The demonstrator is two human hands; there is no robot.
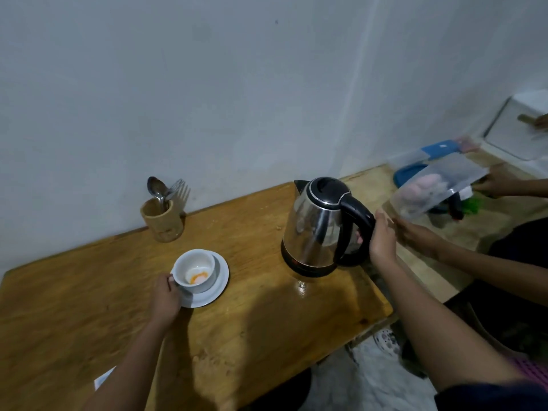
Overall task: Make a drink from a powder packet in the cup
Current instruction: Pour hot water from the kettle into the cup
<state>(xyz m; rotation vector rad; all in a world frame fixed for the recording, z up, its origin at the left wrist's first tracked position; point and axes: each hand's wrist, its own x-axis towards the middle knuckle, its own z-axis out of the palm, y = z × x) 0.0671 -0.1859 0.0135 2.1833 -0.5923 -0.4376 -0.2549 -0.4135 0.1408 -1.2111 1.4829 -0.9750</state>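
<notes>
A white cup (195, 269) stands on a white saucer (218, 284) on the wooden table (252, 327), with orange and white powder (197, 276) at its bottom. My left hand (164, 298) holds the cup at its near left side. To the right stands a steel electric kettle (318, 228) with a black lid and black handle, slightly tilted. My right hand (382, 240) is wrapped around the kettle's handle. No powder packet shows on the table.
A wooden holder (162, 218) with spoons and forks stands at the wall behind the cup. Another person's hands (415, 232) hold a clear plastic container (436, 188) at the right, over a second surface with blue items. A small wet spot (301, 284) lies below the kettle.
</notes>
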